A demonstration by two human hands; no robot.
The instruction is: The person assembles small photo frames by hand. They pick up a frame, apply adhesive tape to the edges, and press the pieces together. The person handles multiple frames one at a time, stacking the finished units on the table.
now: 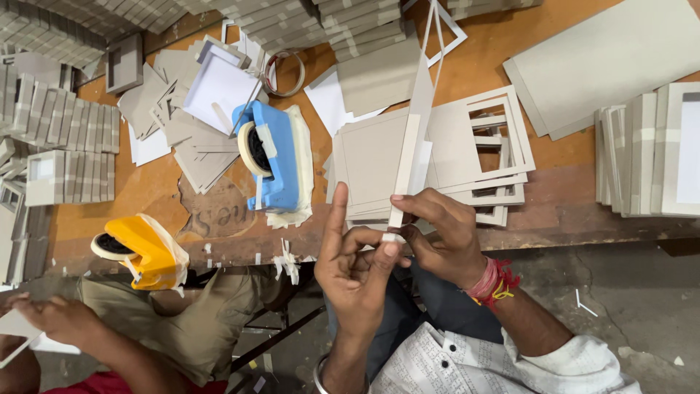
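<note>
Both my hands hold the near end of a long narrow grey cardboard strip that stands up and points away from me. My right hand pinches its lower end between thumb and fingers. My left hand presses a small piece of white tape at the same end with thumb and bent fingers, its index finger raised. Under the strip lies a stack of grey cardboard squares and cut-out frames on the wooden table.
A blue tape dispenser stands left of the stack and a yellow one at the table's near edge. Piles of grey cardboard boxes fill the left, larger sheets the right. Another person's hand works at lower left.
</note>
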